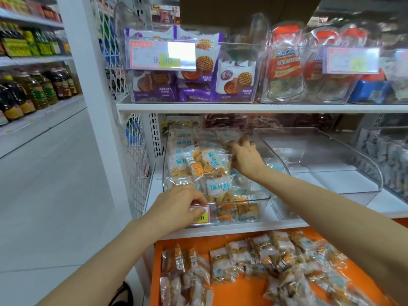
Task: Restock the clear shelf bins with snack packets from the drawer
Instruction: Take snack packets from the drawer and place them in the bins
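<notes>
A clear shelf bin (263, 196) on the middle shelf holds several clear snack packets (205, 164) with blue lettering and orange biscuits inside. My left hand (178, 205) grips the bin's front rim, its fingers curled over the red price tag (202, 215). My right hand (246, 156) reaches into the bin from the right and its curled fingers touch packets near the back; whether it holds one I cannot tell. Below, the open orange drawer (220, 292) carries several more of the same packets (262, 257).
An empty clear bin (344, 164) stands right of the filled one. The upper shelf carries a bin of purple biscuit packs (194, 82) and bins of red-capped packets (284, 69). An aisle floor (48, 195) and oil bottles (33, 89) lie left.
</notes>
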Demonstrator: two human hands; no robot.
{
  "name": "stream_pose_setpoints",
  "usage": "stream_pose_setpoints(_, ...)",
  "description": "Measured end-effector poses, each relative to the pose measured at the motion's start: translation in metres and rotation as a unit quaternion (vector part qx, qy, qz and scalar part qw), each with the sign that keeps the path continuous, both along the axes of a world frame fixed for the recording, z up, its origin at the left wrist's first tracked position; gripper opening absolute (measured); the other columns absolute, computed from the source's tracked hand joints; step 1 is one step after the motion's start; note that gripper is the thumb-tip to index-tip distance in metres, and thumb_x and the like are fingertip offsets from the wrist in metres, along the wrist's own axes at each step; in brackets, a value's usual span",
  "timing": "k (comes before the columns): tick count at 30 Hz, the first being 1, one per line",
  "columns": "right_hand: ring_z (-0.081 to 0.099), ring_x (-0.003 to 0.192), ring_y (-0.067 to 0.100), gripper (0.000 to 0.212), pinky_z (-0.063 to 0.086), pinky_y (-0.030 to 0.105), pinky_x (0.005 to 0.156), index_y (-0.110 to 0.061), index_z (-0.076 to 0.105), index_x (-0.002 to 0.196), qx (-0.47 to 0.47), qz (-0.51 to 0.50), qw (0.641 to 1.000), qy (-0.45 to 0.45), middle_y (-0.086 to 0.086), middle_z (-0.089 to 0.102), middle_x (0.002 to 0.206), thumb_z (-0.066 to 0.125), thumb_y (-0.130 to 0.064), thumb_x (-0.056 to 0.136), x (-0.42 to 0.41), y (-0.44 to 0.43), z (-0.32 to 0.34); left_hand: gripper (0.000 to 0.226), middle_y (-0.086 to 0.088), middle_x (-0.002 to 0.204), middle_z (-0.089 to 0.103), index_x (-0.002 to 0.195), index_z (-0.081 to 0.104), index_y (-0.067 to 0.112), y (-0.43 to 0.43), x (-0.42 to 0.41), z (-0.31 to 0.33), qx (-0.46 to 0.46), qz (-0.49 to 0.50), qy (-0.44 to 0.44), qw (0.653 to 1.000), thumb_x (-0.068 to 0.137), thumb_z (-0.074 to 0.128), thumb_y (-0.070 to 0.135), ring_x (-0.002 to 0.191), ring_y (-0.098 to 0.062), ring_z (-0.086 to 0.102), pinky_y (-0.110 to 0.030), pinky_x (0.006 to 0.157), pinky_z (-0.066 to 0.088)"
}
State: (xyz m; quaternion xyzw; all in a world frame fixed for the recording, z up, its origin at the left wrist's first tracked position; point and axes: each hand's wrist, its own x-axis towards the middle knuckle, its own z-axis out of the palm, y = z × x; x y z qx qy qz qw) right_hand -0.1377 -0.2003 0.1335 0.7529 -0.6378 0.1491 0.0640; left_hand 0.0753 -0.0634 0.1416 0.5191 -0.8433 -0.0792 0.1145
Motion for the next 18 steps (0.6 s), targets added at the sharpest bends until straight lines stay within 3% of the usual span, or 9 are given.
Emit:
stream_pose_setpoints(4, 0.044, 0.112, 0.043, 0.046, 0.044, 0.043, 0.09, -0.022, 0.047, 0.13, 0.016, -0.009, 1.0, -0.021, 0.019, 0.038, 0.128, 0.056, -0.007, 0.087, 0.0, -0.008, 0.001, 0.027, 0.014, 0.114, 0.056, 0.116, 0.061, 0.033, 0.0, 0.003, -0.003, 0.001, -0.007, 0.003, 1.0, 0.091, 0.053, 0.039, 0.108, -0.006, 0.05, -0.025, 0.086, 0.044)
stream_pose_setpoints(8, 0.048, 0.111, 0.041, 0.047, 0.046, 0.042, 0.094, -0.023, 0.049, 0.13, 0.042, -0.001, 0.999, -0.028, 0.018, 0.041, 0.127, 0.06, -0.014, 0.086, -0.001, -0.011, 0.002, 0.023, 0.015, 0.11, 0.058, 0.11, 0.064, 0.033, 0.0, 0.003, -0.003, -0.003, -0.007, 0.007, 1.0, 0.09, 0.055, 0.038, 0.105, -0.005, 0.051, -0.026, 0.084, 0.045)
stream_pose_setpoints(13, 0.052, 0.117, 0.034, 0.051, 0.044, 0.04, 0.098, -0.027, 0.051, 0.134, 0.063, 0.03, 0.99, -0.12, 0.01, 0.053, 0.133, 0.052, -0.006, 0.087, 0.003, -0.011, 0.011, 0.021, 0.016, 0.11, 0.06, 0.106, 0.066, 0.033, -0.001, 0.006, -0.004, 0.008, -0.007, 0.023, 1.0, 0.089, 0.056, 0.04, 0.103, -0.004, 0.052, -0.028, 0.086, 0.046)
stream_pose_setpoints(15, 0.051, 0.123, 0.029, 0.054, 0.038, 0.033, 0.105, -0.023, 0.053, 0.133, 0.089, 0.052, 0.982, -0.158, 0.008, 0.054, 0.136, 0.052, 0.002, 0.086, 0.001, -0.009, 0.012, 0.02, 0.016, 0.109, 0.06, 0.105, 0.066, 0.033, -0.001, 0.005, -0.005, 0.007, -0.008, 0.028, 1.0, 0.089, 0.057, 0.04, 0.102, -0.003, 0.052, -0.027, 0.086, 0.046)
stream_pose_setpoints(18, 0.052, 0.124, 0.024, 0.052, 0.041, 0.025, 0.1, -0.015, 0.056, 0.13, 0.109, 0.062, 0.965, -0.232, 0.008, 0.055, 0.135, 0.051, 0.01, 0.085, -0.001, -0.008, 0.014, 0.016, 0.017, 0.104, 0.061, 0.101, 0.067, 0.032, -0.002, 0.004, -0.004, 0.009, 0.002, 0.045, 0.999, 0.088, 0.058, 0.037, 0.098, -0.003, 0.054, -0.025, 0.084, 0.046)
